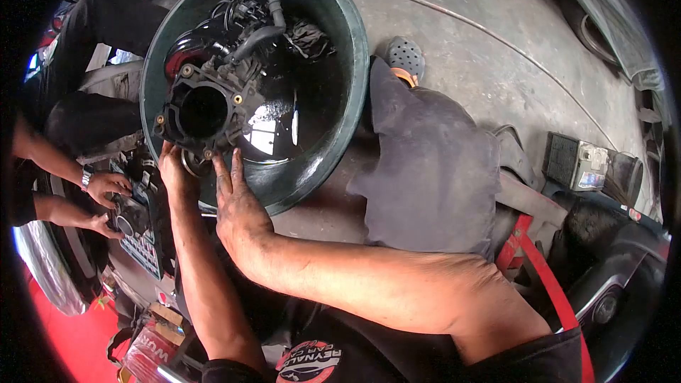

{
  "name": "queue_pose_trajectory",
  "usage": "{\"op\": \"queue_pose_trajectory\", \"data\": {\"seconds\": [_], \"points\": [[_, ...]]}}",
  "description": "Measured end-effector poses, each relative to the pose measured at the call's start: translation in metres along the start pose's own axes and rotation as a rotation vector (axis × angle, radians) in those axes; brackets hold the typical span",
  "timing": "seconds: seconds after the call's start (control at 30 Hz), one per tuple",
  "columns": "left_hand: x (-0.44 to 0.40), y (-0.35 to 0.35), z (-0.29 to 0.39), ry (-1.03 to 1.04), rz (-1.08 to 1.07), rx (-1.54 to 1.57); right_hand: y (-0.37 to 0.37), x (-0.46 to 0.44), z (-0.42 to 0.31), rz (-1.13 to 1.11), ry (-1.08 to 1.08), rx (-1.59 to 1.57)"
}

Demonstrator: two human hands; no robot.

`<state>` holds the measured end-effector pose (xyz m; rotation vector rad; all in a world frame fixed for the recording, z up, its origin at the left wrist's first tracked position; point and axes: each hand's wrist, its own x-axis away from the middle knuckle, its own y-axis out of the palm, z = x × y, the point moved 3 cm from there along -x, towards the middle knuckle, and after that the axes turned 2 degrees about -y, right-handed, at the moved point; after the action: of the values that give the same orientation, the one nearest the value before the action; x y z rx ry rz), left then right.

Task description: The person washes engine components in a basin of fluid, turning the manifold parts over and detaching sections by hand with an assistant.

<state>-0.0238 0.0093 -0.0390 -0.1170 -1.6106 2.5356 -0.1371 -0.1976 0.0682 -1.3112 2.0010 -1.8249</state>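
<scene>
A black engine intake manifold (237, 92) with a wide round opening leans inside a dark green tub (347, 92), its mounting flange facing up. My left hand (177, 169) grips the flange's lower left edge with the fingertips. Along the lower right edge, two fingers of my right hand (240, 206) press against the flange, while its thumb is hidden. A metal ring (193, 163) shows between the two hands. Hoses and wiring (245, 14) trail from the manifold's far end. Dark, shiny liquid (298, 128) covers the tub's floor.
At left, a co-worker's hands (106, 206) hold a part with a round opening near a teal tray (152, 259). A leg in grey trousers (433, 163) stands beside the tub. A car battery (578, 163), a red strap (546, 269) and a floor hose (482, 28) lie to the right.
</scene>
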Motion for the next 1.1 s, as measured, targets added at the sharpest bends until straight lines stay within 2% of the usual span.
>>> {"op": "queue_pose_trajectory", "data": {"seconds": [0.03, 0.1, 0.17, 0.23, 0.27, 0.37, 0.43, 0.6, 0.7, 1.1], "points": [[0.0, -0.006, 0.017, 0.006, 0.005, -0.026, 0.001, 0.0, 0.0, 0.017, 0.019, 0.014], [-0.003, -0.006, 0.011, -0.147, -0.013, 0.245, 0.003, -0.001, -0.001, 0.051, 0.054, 0.046], [-0.011, 0.006, -0.021, -0.455, -0.053, 0.844, 0.004, -0.003, -0.001, 0.045, 0.052, 0.041], [-0.003, 0.0, 0.006, -0.038, -0.01, 0.048, 0.006, -0.004, -0.001, 0.052, 0.054, 0.029], [-0.004, 0.01, -0.001, -0.237, 0.027, 0.426, 0.009, -0.004, -0.002, 0.061, 0.058, 0.019], [-0.004, 0.018, 0.001, -0.475, 0.056, 0.823, 0.01, -0.004, -0.001, 0.041, 0.033, 0.003], [-0.006, 0.014, 0.016, -0.558, 0.054, 0.94, 0.013, -0.005, -0.002, 0.023, 0.016, 0.012], [-0.007, 0.009, 0.049, -0.598, 0.15, 0.939, 0.016, -0.004, -0.002, 0.047, 0.01, 0.031], [-0.009, 0.006, 0.059, -0.571, 0.121, 0.915, 0.017, -0.004, -0.004, 0.056, 0.036, 0.032], [-0.006, 0.007, 0.042, -0.512, 0.085, 0.871, 0.016, -0.002, -0.001, 0.039, 0.008, 0.02]]}}
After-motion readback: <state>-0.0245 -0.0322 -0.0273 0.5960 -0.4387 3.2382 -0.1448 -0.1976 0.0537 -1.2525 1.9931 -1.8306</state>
